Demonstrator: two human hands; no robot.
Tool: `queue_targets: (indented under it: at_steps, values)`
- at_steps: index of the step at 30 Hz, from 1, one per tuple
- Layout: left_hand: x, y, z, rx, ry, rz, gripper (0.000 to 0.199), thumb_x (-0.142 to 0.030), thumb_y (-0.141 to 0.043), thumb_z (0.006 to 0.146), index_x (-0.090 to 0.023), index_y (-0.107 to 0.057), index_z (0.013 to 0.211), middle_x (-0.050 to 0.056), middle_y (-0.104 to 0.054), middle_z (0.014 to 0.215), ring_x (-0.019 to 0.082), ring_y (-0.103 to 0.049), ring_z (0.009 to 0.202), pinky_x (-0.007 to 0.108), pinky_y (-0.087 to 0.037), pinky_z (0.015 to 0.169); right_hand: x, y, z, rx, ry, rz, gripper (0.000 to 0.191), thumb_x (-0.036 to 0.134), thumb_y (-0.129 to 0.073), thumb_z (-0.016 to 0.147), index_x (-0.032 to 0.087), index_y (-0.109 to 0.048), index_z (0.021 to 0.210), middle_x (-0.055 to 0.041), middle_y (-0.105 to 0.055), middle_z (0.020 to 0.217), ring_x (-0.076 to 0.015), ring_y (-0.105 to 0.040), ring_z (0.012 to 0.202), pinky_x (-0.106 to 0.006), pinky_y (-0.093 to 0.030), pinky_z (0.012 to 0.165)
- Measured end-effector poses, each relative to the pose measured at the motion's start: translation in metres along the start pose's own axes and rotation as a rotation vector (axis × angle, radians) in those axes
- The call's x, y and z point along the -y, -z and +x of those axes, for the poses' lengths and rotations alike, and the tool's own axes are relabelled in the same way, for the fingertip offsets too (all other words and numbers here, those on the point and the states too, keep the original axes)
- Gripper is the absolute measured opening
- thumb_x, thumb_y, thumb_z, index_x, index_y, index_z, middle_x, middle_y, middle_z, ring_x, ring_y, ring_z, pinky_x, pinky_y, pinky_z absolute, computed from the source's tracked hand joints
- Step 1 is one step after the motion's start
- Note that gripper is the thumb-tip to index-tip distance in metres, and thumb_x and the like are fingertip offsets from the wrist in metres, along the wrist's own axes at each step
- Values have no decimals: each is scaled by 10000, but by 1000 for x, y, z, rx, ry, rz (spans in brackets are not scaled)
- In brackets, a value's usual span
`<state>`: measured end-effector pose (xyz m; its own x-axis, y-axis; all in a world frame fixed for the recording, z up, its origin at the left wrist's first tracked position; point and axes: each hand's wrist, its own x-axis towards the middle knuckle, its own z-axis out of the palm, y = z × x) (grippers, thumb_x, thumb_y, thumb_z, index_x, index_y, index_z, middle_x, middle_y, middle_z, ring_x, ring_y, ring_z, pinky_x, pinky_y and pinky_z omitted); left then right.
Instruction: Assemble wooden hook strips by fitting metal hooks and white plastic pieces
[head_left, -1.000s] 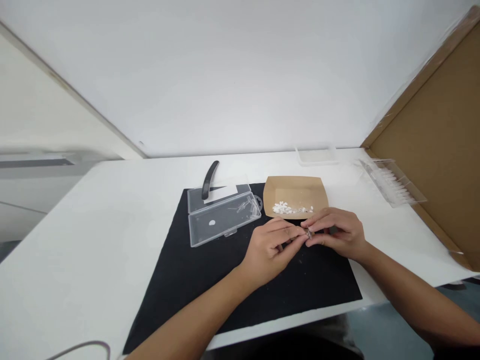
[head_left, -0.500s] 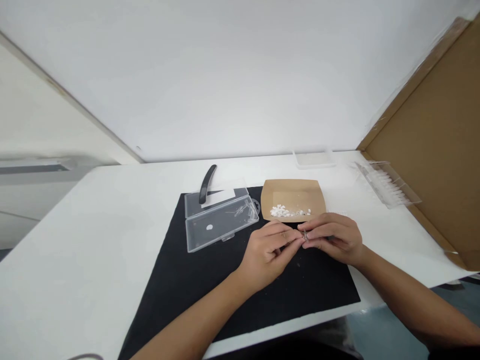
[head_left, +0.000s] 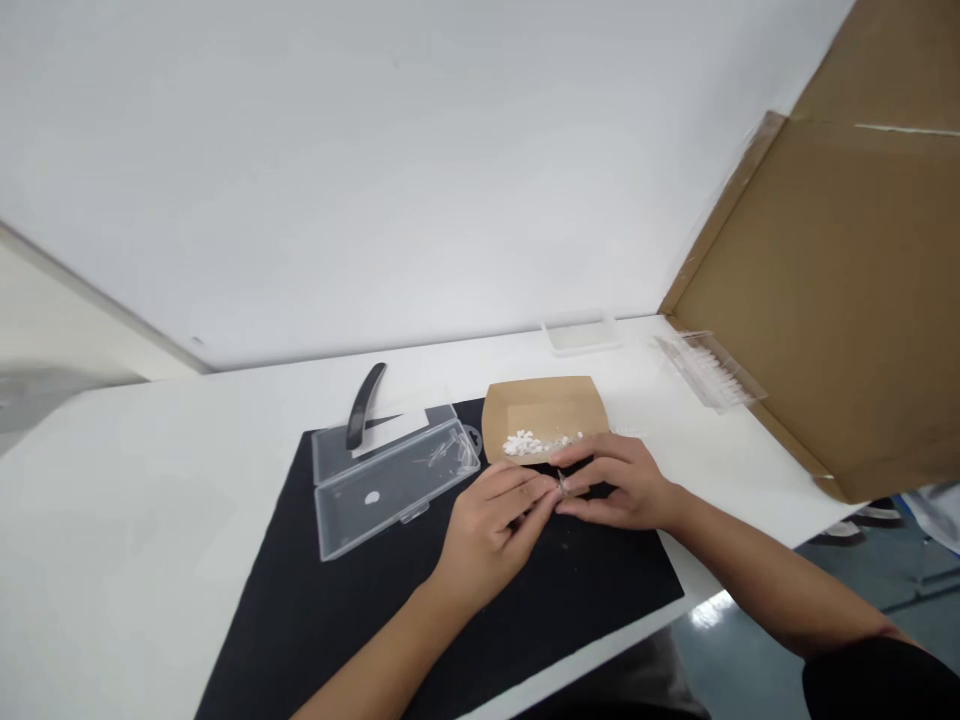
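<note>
My left hand [head_left: 495,525] is closed in a pinch, its thumb and fingertips meeting those of my right hand above the black mat [head_left: 360,620]. What the left fingertips hold is too small to name. In my right hand [head_left: 611,482] the thumb and fingers close around a small shiny, metallic-looking piece [head_left: 562,481], mostly hidden by the fingertips. Just beyond both hands stands a brown paper tray [head_left: 544,395] with small white bits [head_left: 521,442] and some clear ones along its near side.
Left of the tray lies an opened clear plastic case [head_left: 367,535] holding clear slivers and one white piece. A black curved nail file [head_left: 365,407] rests across its lid. Farther back are a shallow clear tray [head_left: 581,335], a clear box of white pieces [head_left: 712,375] and a cardboard panel [head_left: 847,300].
The whole view has shifted, so the table's things appear farther left and slightly lower. Both hands stay fingertip to fingertip, and the shiny piece appears tilted differently between them.
</note>
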<state>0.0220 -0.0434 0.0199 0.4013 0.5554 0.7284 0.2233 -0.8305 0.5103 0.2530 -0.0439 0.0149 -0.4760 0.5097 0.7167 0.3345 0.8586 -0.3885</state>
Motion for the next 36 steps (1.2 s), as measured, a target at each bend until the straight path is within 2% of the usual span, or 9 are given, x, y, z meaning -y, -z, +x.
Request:
queue_targets:
  at_steps: [3, 5, 9, 12, 15, 25, 36]
  values:
    - [2, -2, -1, -30, -40, 46, 88, -94, -728, 968, -176, -742, 994, 31, -807, 911, 154, -754, 792, 291, -603, 791, 1, 0, -1, -37, -13, -122, 381, 382, -886, 844, 247, -672, 1128, -117, -697, 1233, -218, -720, 1110, -337, -643, 872]
    - [3, -3, -2, -40, -58, 67, 79, -106, -729, 974, -179, -745, 999, 29, -819, 922, 155, -772, 801, 285, -613, 802, 2, 1, -1, -43, -34, -141, 397, 372, -874, 849, 252, -665, 1164, -112, -674, 1212, -220, -702, 1092, -345, -633, 857]
    - [4, -4, -5, -45, -81, 104, 56, -151, -732, 987, -184, -761, 1022, 28, -834, 935, 158, -789, 816, 279, -631, 802, 1, 3, -1, -34, -137, 18, 432, 330, -858, 870, 241, -645, 1236, -92, -686, 1121, -201, -681, 983, -288, -593, 693]
    - [6, -4, -7, -52, -76, 135, 46, -194, -731, 995, -186, -773, 1013, 30, -839, 930, 162, -797, 815, 276, -640, 791, 0, 2, 0, -7, -153, 105, 343, 315, -836, 906, 229, -668, 1192, -63, -705, 998, -170, -670, 862, -253, -538, 607]
    - [8, -4, -8, -58, -64, 157, 71, -230, -722, 1004, -188, -779, 998, 30, -835, 896, 159, -789, 759, 270, -640, 744, -1, 0, 1, -5, -147, 123, 290, 308, -817, 931, 219, -693, 1178, -61, -714, 969, -159, -677, 842, -245, -528, 607]
    - [10, -4, -8, -83, -126, 164, 43, -204, -722, 1000, -182, -754, 983, 32, -831, 900, 159, -780, 762, 277, -625, 739, -2, -1, 0, 11, -123, 159, 367, 267, -805, 934, 212, -692, 1279, -84, -742, 1045, -162, -689, 856, -251, -524, 620]
    - [14, -6, -12, -48, -108, 164, 54, -206, -704, 1010, -177, -744, 990, 38, -820, 897, 153, -762, 757, 274, -611, 732, -4, -3, -3, 10, -116, 130, 311, 309, -823, 931, 205, -725, 1208, -65, -722, 960, -145, -680, 801, -238, -534, 609]
